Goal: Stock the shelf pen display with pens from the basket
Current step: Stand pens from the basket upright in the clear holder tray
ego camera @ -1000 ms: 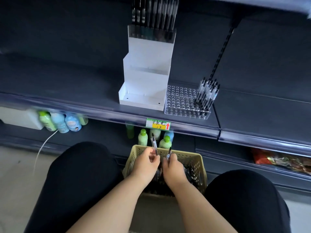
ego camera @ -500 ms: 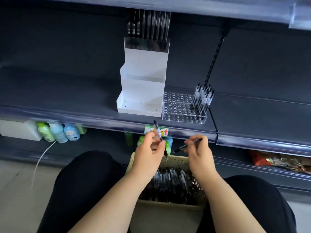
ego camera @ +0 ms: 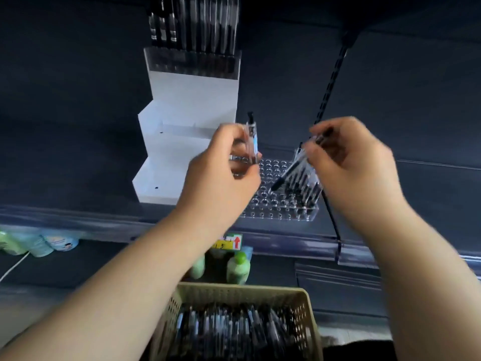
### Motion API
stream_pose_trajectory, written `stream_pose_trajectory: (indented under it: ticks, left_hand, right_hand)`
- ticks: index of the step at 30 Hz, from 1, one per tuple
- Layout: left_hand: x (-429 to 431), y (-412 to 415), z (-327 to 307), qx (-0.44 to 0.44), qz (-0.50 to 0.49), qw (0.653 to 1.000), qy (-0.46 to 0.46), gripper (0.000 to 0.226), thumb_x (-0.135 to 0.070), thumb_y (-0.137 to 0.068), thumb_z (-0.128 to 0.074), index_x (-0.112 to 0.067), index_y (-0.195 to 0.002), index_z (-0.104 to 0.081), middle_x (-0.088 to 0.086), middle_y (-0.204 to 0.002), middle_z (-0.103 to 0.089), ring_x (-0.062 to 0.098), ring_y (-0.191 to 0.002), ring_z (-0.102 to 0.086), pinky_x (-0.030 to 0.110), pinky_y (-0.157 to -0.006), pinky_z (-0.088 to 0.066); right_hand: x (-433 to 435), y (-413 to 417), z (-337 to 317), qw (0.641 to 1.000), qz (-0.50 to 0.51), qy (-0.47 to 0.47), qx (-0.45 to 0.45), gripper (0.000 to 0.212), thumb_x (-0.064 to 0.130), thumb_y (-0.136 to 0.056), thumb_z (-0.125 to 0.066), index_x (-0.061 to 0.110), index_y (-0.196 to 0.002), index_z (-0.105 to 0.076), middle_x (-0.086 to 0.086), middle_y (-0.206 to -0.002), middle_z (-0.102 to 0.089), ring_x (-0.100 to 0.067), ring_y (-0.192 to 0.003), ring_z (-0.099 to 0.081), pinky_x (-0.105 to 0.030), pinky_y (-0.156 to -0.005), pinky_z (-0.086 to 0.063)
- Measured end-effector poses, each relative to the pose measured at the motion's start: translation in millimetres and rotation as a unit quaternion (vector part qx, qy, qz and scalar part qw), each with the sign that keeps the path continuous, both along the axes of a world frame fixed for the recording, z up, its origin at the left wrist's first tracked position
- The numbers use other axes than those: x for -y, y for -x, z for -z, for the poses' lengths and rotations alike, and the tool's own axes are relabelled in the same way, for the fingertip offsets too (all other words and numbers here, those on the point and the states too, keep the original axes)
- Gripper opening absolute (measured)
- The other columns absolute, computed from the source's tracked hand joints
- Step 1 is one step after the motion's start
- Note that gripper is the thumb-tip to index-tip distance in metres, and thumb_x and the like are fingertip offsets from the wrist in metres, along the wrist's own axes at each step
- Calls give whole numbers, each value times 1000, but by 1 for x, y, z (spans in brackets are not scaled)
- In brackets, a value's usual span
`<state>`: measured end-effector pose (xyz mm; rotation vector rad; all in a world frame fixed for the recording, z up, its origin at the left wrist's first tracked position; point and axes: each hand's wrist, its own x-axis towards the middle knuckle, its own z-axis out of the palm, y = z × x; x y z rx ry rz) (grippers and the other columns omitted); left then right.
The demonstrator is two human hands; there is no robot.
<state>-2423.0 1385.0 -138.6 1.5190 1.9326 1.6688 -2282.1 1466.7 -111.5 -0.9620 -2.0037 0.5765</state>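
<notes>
The person's left hand [ego camera: 221,175] is raised in front of the dark grey shop shelf [ego camera: 73,162]. Its thumb and fingers are curled to pinch 1 clear-barrelled pen with a black top [ego camera: 252,138], which stands nearly upright with its black end poking above the fingers. The right hand [ego camera: 356,168] is up at about the same height and well apart from the left. Its fingers are bent and pinch the upper end of a slim black-tipped pen [ego camera: 287,174], which slants down and to the left. That pen's tip lies over the clear acrylic display block drilled with rows of round holes [ego camera: 270,207]; motion blur hides whether the tip touches it.

The block sits on the shelf near the front edge, just to the right of a white stepped plastic stand [ego camera: 182,105]. A cluster of standing pens [ego camera: 304,188] fills holes on the block's right side. The stand's top tier holds a row of dark upright pens [ego camera: 195,29].

The beige perforated plastic basket [ego camera: 234,291] is at the bottom of the view, between the 2 forearms and below the shelf. It holds a heap of loose pens [ego camera: 234,329] lying lengthwise.

A yellow and green price label with a red arrow [ego camera: 231,242] is fixed to the shelf's front rail. Under the shelf, green-capped bottles [ego camera: 238,267] stand behind the basket. Pale blue and green bottles [ego camera: 39,243] lie at the far left beside a thin white cable [ego camera: 13,267]. A black slotted upright strip [ego camera: 331,82] runs up the back wall above the right hand.
</notes>
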Motion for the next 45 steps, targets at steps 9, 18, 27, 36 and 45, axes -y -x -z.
stream_pose_trajectory:
  ticks: [9,18,27,36,45]
  left_hand:
    - [-36,25,24,96,-22,995,-18,5,-20,-85,-64,-25,-84,-64,-8,-83,-70,8,-83,-67,23,-79,-55]
    - [-53,33,25,149,-37,988,-19,15,-21,-79,-69,-33,-81,-59,-14,-81,-72,9,-77,-69,35,-83,-54]
    - [-54,33,32,174,-24,984,-16,22,-35,-65,-80,-38,-78,-63,-13,-79,-74,12,-77,-71,43,-84,-54]
    - [-57,28,40,162,-4,986,-25,16,-35,-67,-72,-37,-79,-62,-13,-79,-73,17,-76,-71,48,-84,-54]
    - [-61,33,43,121,26,991,-46,10,-41,-73,-67,-35,-80,-63,1,-95,-72,17,-92,-68,37,-85,-54]
  right_hand:
    - [-50,1,16,997,68,-13,40,12,21,-91,-53,28,-96,-61,1,-91,-65,-12,-83,-60,-17,-69,-37]
    - [-65,7,35,989,93,-50,103,15,24,-86,-63,28,-99,-66,11,-82,-57,-2,-67,-53,-11,-59,-41]
    - [-72,17,34,988,80,-78,110,15,24,-86,-63,27,-100,-66,9,-82,-60,-12,-69,-55,-28,-63,-46]
    - [-78,15,40,987,92,-58,116,15,27,-82,-67,30,-96,-62,20,-78,-59,-13,-81,-59,-33,-68,-50]
    - [-83,14,51,979,97,-99,149,16,23,-79,-71,26,-94,-67,26,-68,-48,-13,-85,-54,-17,-58,-37]
